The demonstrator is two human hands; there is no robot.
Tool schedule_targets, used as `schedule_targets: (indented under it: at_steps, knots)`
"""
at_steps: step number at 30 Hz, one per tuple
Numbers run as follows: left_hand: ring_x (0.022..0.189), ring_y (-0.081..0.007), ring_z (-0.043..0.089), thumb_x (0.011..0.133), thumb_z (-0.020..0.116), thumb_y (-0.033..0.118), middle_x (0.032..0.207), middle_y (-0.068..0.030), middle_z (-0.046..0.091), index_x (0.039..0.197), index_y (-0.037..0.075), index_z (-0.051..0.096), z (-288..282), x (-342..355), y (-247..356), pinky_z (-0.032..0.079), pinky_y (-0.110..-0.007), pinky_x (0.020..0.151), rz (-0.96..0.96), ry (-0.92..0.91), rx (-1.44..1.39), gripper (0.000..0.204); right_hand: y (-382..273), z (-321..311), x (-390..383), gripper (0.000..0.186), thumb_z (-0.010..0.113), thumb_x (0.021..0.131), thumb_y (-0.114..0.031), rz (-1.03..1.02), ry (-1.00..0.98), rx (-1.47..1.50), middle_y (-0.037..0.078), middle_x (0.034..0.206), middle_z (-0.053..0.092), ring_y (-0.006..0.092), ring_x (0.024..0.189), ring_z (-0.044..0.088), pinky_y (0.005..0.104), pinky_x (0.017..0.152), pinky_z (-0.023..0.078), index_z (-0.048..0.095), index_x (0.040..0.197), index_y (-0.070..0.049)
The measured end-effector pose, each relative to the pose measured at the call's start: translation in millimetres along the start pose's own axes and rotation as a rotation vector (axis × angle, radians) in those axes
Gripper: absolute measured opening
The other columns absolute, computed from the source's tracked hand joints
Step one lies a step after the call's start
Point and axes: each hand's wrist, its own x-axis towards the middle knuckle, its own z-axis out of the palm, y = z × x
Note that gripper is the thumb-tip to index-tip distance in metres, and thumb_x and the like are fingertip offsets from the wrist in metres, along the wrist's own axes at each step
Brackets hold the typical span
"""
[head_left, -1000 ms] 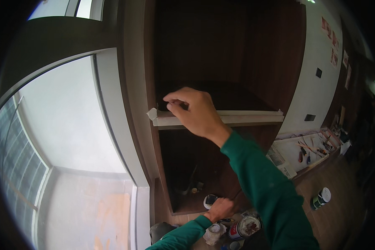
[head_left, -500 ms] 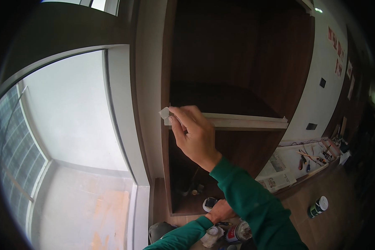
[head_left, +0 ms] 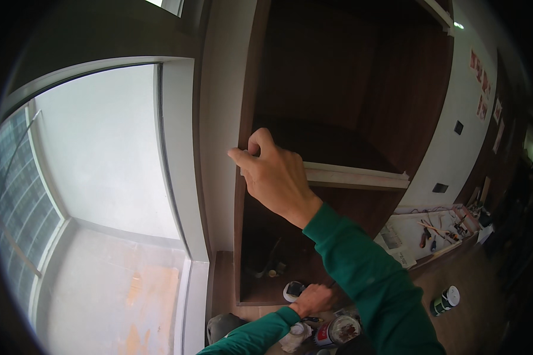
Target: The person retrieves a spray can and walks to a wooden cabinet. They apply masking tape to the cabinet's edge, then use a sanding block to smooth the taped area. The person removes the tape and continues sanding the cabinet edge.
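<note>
My right hand (head_left: 272, 177) is raised at the left end of the pale, tape-covered shelf edge (head_left: 355, 176) in a dark wooden cabinet (head_left: 408, 94). Its thumb and forefinger are curled together at the left upright, hiding what is between them. My left hand (head_left: 314, 299) is low at the cabinet's bottom front, fingers curled, beside a white round container (head_left: 294, 291) with a dark thing on it; its grip is too small to make out. Paint cans (head_left: 343, 328) and a cloth-wrapped pot (head_left: 296, 337) stand on the floor below it.
A window (head_left: 100, 154) with a pale frame fills the left. At right, a shallow tray (head_left: 423, 248) of tools and newspaper lies along the wall (head_left: 432, 165). A green can (head_left: 444, 302) stands on the wooden floor (head_left: 474, 278).
My right hand moved to the shelf's left end and then slightly up, its fingers now covering the loose tape tab. The view shifted, with the cabinet farther right. My left hand stays low.
</note>
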Motion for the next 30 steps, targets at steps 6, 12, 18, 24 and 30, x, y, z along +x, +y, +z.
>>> schedule_targets:
  at_steps: [6, 12, 18, 24, 30]
  knots:
    - [0.076, -0.0432, 0.070, 0.092, 0.064, 0.029, 0.079, -0.0225, 0.070, 0.091, 0.004, 0.070, 1, 0, -1, 0.058, -0.052, 0.070, 0.002, -0.020, 0.006, 0.026, 12, 1, 3, 0.021, 0.073, 0.076, 0.004, -0.112, 0.033, 0.054, 0.003, 0.099, 0.054, 0.0213, 0.058, 0.062, 0.0353, 0.048, 0.054, 0.069, 0.091, -0.011]
    - [0.075, -0.0433, 0.070, 0.091, 0.065, 0.029, 0.078, -0.0225, 0.071, 0.092, 0.003, 0.069, 16, 1, -12, 0.058, -0.052, 0.070, 0.043, 0.036, 0.015, 0.026, 6, -1, 4, 0.011, 0.071, 0.079, 0.004, -0.088, 0.035, 0.142, 0.007, 0.097, 0.053, 0.0195, 0.065, 0.065, 0.0356, 0.056, 0.057, 0.070, 0.084, -0.005]
    - [0.079, -0.0422, 0.071, 0.091, 0.064, 0.029, 0.080, -0.0215, 0.071, 0.092, 0.003, 0.069, 14, 3, -9, 0.058, -0.052, 0.072, 0.013, 0.026, 0.014, 0.026, 9, 4, 12, 0.021, 0.071, 0.074, 0.006, -0.162, 0.031, 0.001, 0.004, 0.099, 0.054, 0.0198, 0.061, 0.062, 0.0336, 0.050, 0.053, 0.068, 0.090, -0.008]
    - [0.080, -0.0425, 0.071, 0.092, 0.063, 0.031, 0.082, -0.0225, 0.071, 0.089, 0.003, 0.071, -10, 0, 1, 0.058, -0.052, 0.074, -0.038, -0.056, 0.043, 0.030, 22, 11, 7, 0.017, 0.070, 0.079, 0.005, -0.230, 0.106, 0.048, 0.005, 0.100, 0.055, 0.0192, 0.062, 0.063, 0.0337, 0.052, 0.054, 0.065, 0.089, -0.008]
    - [0.080, -0.0422, 0.071, 0.091, 0.064, 0.031, 0.081, -0.0226, 0.071, 0.083, 0.003, 0.071, -18, -1, 3, 0.058, -0.052, 0.075, -0.051, -0.105, 0.075, 0.031, 31, -2, -15, 0.008, 0.066, 0.091, 0.003, -0.153, 0.183, 0.262, 0.006, 0.100, 0.059, 0.0212, 0.068, 0.067, 0.0322, 0.055, 0.056, 0.064, 0.090, -0.005]
